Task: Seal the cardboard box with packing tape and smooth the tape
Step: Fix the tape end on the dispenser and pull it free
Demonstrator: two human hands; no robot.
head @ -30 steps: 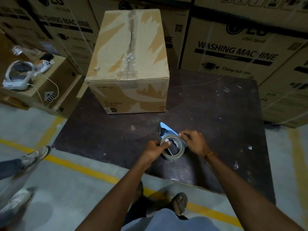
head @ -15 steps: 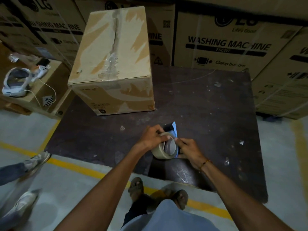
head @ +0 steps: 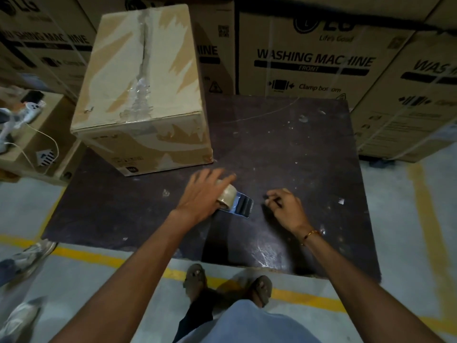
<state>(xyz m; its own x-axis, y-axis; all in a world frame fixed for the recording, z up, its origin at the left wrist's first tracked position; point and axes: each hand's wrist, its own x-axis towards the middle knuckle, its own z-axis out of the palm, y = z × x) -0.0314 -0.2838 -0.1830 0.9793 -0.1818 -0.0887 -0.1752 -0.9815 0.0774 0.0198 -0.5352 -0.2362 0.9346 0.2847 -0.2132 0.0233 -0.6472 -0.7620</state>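
A worn cardboard box (head: 143,70) stands at the table's back left, with crinkled clear tape along its top seam. A tape dispenser (head: 235,201) with a tan tape roll and a blue-black frame lies on the dark table (head: 284,144) in front of me. My left hand (head: 200,196) rests over the roll with its fingers spread and blurred. My right hand (head: 284,206) sits just right of the dispenser, apart from it, fingertips pinched together. I cannot see any tape between them.
Large washing machine cartons (head: 314,58) wall in the back and right side. A low carton (head: 37,134) at the left carries a white headset and cable. Another person's shoes (head: 27,256) stand on the floor at the left. My sandalled feet (head: 227,285) are at the table's near edge.
The dispenser has gone from upright in both hands to lying flat on the table. My left hand has spread its fingers over the roll, and my right hand has come off to the right.
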